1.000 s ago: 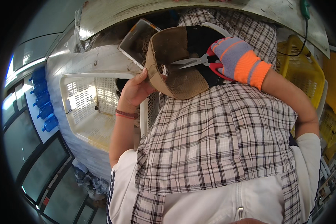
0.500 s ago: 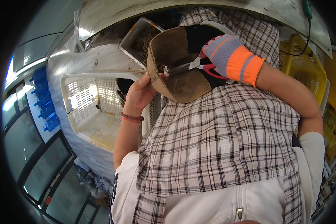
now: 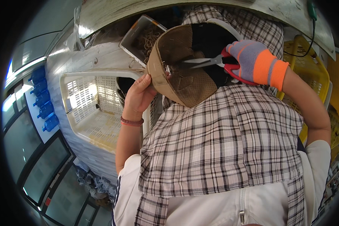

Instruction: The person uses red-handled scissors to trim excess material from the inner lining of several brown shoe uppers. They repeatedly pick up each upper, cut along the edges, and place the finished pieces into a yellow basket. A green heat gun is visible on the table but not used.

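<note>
While pinching the band of a brown-and-black cap (image 3: pixel 196 77) in the bare left hand (image 3: pixel 140 94), also wielding red-handled scissors (image 3: pixel 217 60) in the gloved right hand (image 3: pixel 252 63). Clamped on the cap band with the left grip, thumb outside and a fingertip showing inside; wrapped around the scissor handles with the right grip. Held up over the plaid apron (image 3: pixel 218 139), hollow toward the camera, with the blades reaching into it and pointing left. Hard to say, given the shade inside the crown, whether touching cloth or hanging just clear.

Could jab the uncovered left fingers by pushing the tips too far leftward. Might also nick the lining or band by closing on slack cloth, pinched at one side only.

Hemmed in ahead by the edge of the counter (image 3: pixel 105 17), and beyond the band by a white box (image 3: pixel 133 57) of brown scraps (image 3: pixel 150 37). Freer toward the lap and upward. Flanked on the left by a white basket (image 3: pixel 105 90), on the right by a yellow basket (image 3: pixel 312 77) and a dangling black cord (image 3: pixel 314 30), best not snagged by swinging wide.
</note>
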Demonstrator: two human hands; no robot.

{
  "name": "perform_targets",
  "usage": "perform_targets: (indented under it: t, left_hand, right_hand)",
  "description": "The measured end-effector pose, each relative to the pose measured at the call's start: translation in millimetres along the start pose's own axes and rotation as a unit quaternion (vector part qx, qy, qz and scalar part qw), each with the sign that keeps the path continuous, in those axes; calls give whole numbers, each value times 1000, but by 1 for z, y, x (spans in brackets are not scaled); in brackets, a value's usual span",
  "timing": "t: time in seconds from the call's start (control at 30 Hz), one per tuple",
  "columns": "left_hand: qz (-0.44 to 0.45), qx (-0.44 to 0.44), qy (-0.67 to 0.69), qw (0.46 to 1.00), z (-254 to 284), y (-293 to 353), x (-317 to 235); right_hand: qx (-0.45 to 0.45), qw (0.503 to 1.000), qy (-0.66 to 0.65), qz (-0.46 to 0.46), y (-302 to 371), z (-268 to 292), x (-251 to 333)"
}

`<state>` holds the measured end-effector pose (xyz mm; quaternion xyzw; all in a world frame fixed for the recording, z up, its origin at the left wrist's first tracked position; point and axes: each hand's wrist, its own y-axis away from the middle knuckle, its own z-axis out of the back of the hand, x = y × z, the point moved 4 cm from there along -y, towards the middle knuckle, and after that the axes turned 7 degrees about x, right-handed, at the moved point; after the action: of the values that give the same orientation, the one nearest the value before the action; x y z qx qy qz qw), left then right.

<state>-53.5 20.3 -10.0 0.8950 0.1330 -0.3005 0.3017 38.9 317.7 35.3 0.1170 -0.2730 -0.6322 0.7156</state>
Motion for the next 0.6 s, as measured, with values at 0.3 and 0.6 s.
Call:
perform_targets:
  t: [0.3,0.6]
  left_hand:
    - [-3,-5,-12,1000,4,1,2]
    - [11,10,-33,999,-5,0,0]
  right_hand:
    - [74,997,28,22,-2,-3,16]
    - [83,994,63,26,-4,-3,24]
